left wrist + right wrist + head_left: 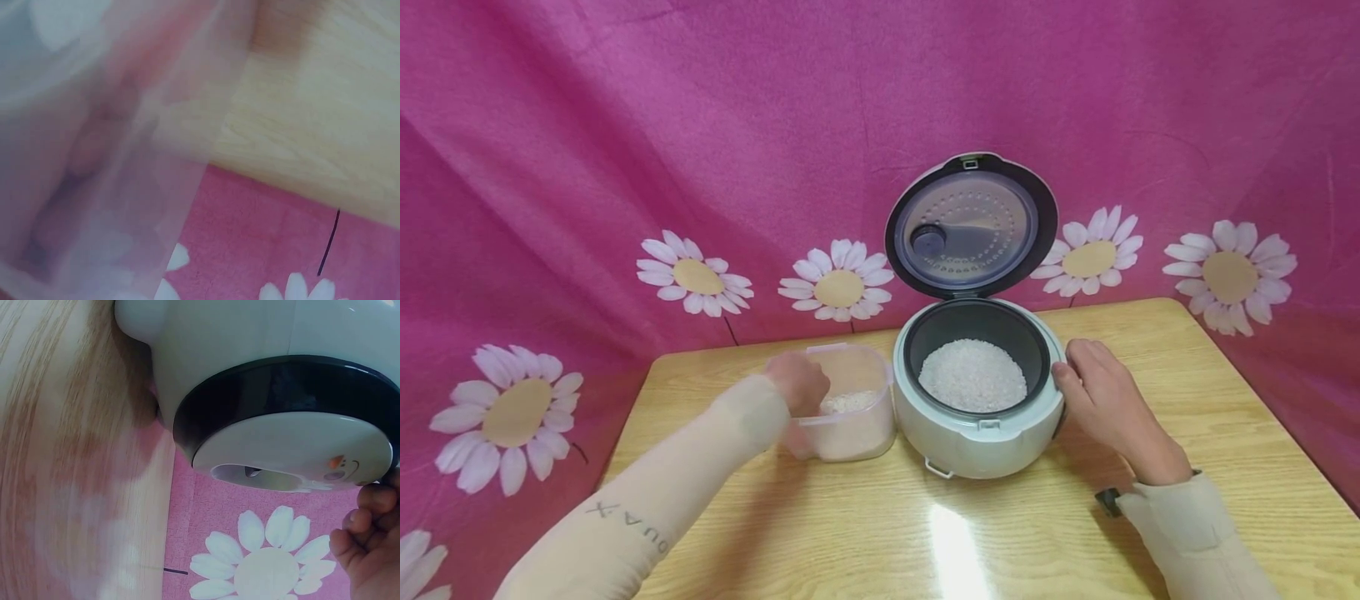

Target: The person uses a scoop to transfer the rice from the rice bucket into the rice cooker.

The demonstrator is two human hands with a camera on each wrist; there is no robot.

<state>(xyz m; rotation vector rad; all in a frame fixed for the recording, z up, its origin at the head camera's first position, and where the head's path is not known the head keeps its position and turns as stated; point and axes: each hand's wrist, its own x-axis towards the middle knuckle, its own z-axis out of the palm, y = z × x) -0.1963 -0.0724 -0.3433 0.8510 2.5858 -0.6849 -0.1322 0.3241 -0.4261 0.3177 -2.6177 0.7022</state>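
Note:
A white rice cooker [977,446] stands on the table with its round lid [970,229] raised. White rice [973,377] lies heaped in its dark inner pot [1041,350]. My right hand [1101,396] holds the cooker's right side, thumb at the rim; its curled fingertips [365,519] show beside the cooker in the right wrist view. To the cooker's left is a translucent pink plastic container [853,437] with some rice [850,402] inside. My left hand [797,383] reaches into this container with bent fingers, blurred through its wall in the left wrist view. Whatever those fingers hold is hidden.
The wooden table [865,533] has its back edge against a pink cloth [775,125] printed with large white daisies. The container stands close against the cooker. A small wire-like latch [938,469] sticks out low on the cooker's front.

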